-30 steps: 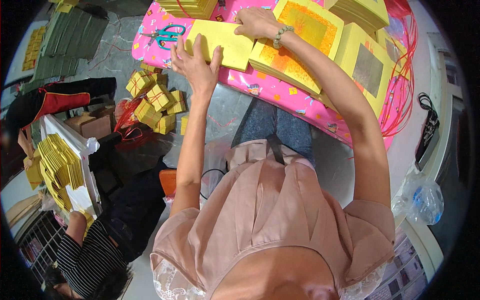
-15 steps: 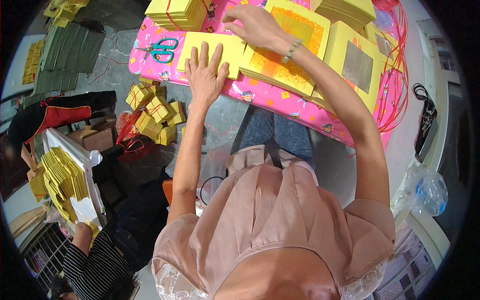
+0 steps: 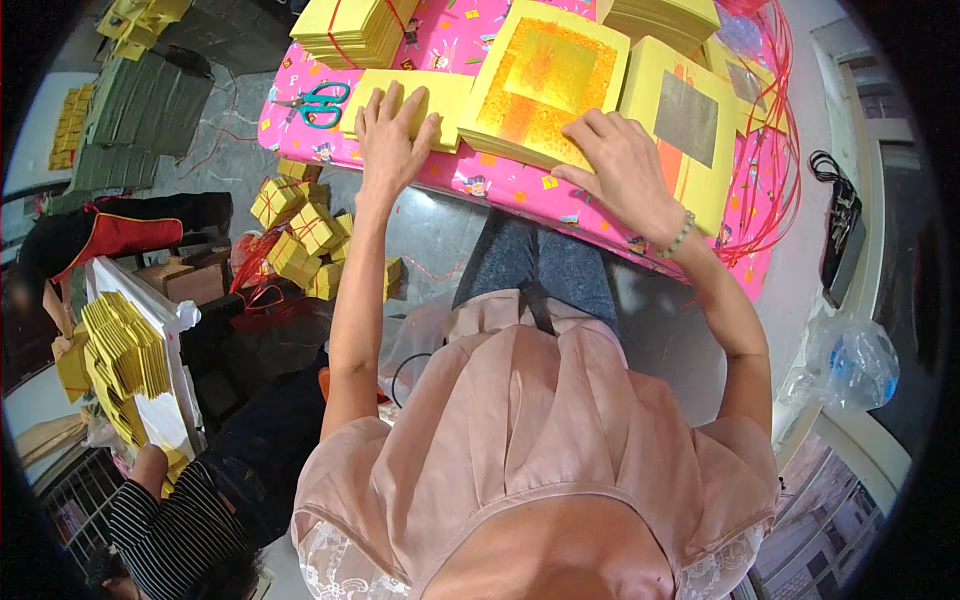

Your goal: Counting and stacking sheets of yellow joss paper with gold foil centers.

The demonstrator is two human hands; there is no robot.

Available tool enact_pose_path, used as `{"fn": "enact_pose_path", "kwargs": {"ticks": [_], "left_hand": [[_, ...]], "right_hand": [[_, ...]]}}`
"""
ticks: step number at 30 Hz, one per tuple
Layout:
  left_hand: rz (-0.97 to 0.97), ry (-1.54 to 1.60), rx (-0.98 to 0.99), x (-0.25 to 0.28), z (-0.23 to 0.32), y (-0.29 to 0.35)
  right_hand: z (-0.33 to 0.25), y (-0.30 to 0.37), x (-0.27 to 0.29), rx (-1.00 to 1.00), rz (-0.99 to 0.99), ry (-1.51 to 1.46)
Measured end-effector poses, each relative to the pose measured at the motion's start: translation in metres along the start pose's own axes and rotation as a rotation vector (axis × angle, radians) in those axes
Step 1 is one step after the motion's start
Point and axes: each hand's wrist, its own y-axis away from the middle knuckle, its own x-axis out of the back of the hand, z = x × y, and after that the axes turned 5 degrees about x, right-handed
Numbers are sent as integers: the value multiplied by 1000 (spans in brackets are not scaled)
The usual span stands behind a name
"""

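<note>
My left hand lies flat with fingers spread on a low stack of plain yellow paper near the pink table's edge. To its right is a thicker stack of yellow paper with an orange and gold square printed on top. My right hand, a beaded bracelet at its wrist, rests at this stack's near right corner. Its fingers bend over the top, and the thumb is apart from them along the near side. Further right lies another yellow stack with a silver square. Teal-handled scissors lie left of my left hand.
A tied yellow paper stack stands at the table's back left. Red strings hang along the right edge. Tied yellow bundles lie on the floor. At left, a person in a striped shirt works beside folded yellow paper.
My right hand has moved right and toward me, from above the plain stack to the corner of the orange-and-gold stack. My left hand stays on the plain stack.
</note>
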Motion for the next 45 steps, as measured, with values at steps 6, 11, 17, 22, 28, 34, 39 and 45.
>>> {"fn": "enact_pose_path", "kwargs": {"ticks": [6, 11, 17, 22, 28, 34, 39, 45], "left_hand": [[19, 412, -240, 33, 37, -10], [-117, 424, -392, 35, 53, -9], [-181, 508, -281, 29, 51, -12], [-229, 504, -268, 32, 51, -19], [-244, 509, -238, 33, 52, -22], [-240, 521, -205, 35, 55, -19], [-212, 549, -200, 32, 55, -18], [-191, 594, -170, 27, 55, -17]], "right_hand": [[7, 8, -11, 26, 36, 23], [9, 3, -1, -4, -14, -81], [15, 0, -1, -69, -46, -183], [17, -1, 1, -90, -42, -184], [22, -5, 0, -103, -85, -185], [21, -4, -1, -155, -86, -197], [18, -2, -3, -171, -65, -179], [19, -3, -7, -172, -74, -175]]}}
